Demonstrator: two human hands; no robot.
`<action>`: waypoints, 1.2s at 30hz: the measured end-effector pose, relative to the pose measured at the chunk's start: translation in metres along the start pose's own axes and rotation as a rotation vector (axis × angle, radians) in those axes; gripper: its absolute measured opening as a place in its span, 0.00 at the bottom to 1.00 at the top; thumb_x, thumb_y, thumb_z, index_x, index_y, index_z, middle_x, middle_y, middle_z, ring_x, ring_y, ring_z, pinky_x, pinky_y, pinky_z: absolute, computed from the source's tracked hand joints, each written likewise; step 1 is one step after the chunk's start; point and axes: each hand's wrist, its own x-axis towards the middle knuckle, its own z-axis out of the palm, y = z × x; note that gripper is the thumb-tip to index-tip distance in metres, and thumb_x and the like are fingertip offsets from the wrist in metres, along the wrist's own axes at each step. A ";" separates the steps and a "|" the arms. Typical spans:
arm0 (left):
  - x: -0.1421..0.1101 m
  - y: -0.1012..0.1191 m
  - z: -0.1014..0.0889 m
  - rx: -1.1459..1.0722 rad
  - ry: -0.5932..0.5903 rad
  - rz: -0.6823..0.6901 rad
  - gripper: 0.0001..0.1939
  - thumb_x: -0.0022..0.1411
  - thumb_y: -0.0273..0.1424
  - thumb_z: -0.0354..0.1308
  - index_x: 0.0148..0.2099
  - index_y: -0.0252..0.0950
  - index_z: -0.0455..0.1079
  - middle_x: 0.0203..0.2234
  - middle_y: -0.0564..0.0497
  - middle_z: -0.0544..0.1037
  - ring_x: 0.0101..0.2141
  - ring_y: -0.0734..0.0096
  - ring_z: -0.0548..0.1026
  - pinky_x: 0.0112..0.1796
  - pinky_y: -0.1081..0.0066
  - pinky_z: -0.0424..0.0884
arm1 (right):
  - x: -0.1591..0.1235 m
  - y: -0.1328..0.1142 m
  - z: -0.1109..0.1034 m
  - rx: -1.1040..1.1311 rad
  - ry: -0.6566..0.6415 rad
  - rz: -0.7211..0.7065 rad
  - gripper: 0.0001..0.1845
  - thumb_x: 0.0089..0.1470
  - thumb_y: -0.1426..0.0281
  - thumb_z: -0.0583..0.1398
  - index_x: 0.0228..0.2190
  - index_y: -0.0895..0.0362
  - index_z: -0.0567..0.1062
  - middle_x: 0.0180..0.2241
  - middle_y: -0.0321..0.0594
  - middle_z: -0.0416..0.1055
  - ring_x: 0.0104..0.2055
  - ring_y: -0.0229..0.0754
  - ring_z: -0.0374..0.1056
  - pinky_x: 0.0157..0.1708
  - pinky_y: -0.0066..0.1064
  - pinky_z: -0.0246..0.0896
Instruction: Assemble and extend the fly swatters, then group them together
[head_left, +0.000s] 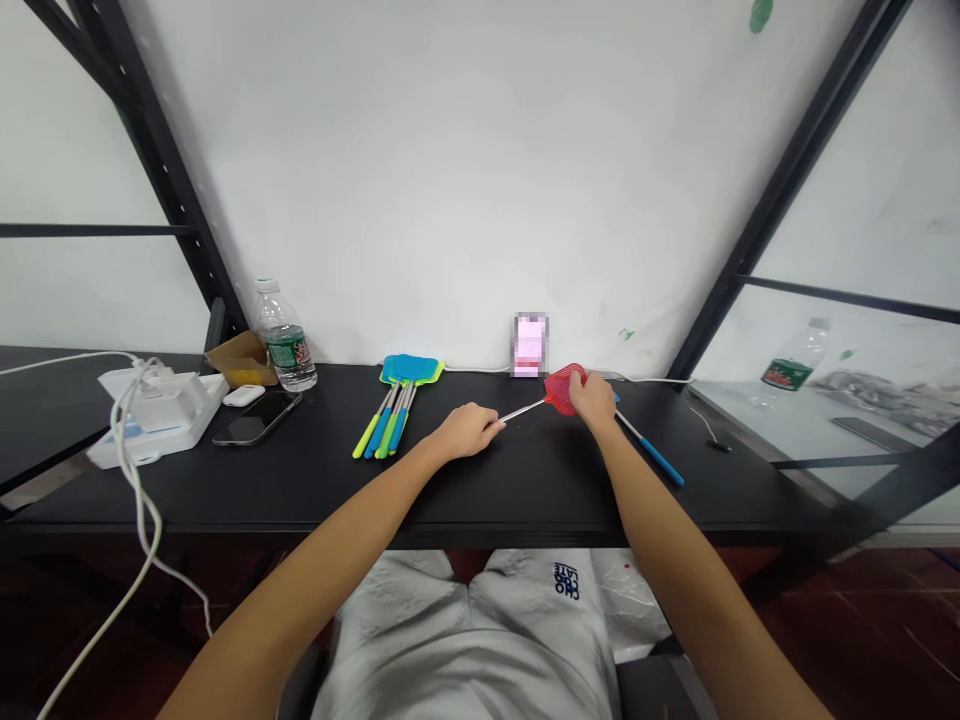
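Between my hands is a red fly swatter (559,390) with a thin silver shaft. My left hand (469,430) is closed around its handle end, which the fingers hide. At the other end my right hand (594,398) grips the red mesh head, thumb on its face. Just beside my right hand a blue-handled fly swatter (660,458) lies on the black table (480,500), its head mostly covered by that hand. Left of my left hand lies a fanned stack of several fly swatters (411,370) with blue and yellow-green heads, their handles toward me.
A phone (529,345) with a blurred screen leans on the wall. At the left are a water bottle (286,340), a cardboard box (241,358), a white case (244,396), a dark phone (259,418) and a power strip (161,415) with cables. A short black-tipped cable (718,445) lies right.
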 end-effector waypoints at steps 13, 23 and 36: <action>0.000 -0.001 -0.001 -0.084 -0.003 0.019 0.22 0.67 0.43 0.46 0.28 0.36 0.69 0.22 0.49 0.72 0.23 0.70 0.67 0.27 0.71 0.53 | 0.001 0.002 0.009 0.264 0.080 0.018 0.23 0.60 0.55 0.48 0.36 0.60 0.72 0.40 0.55 0.74 0.44 0.53 0.69 0.43 0.35 0.58; 0.000 0.000 0.002 -0.035 0.007 0.004 0.20 0.66 0.42 0.47 0.27 0.37 0.69 0.22 0.48 0.73 0.23 0.69 0.68 0.27 0.71 0.53 | 0.001 0.004 0.008 0.113 0.041 0.014 0.27 0.57 0.52 0.50 0.41 0.61 0.74 0.40 0.56 0.74 0.45 0.56 0.69 0.45 0.39 0.60; 0.001 0.001 0.002 0.003 -0.009 0.013 0.20 0.66 0.42 0.46 0.28 0.37 0.69 0.24 0.47 0.75 0.24 0.69 0.69 0.26 0.71 0.52 | -0.007 -0.006 0.005 0.004 -0.035 0.033 0.30 0.55 0.51 0.50 0.41 0.64 0.75 0.40 0.60 0.74 0.44 0.59 0.71 0.42 0.42 0.62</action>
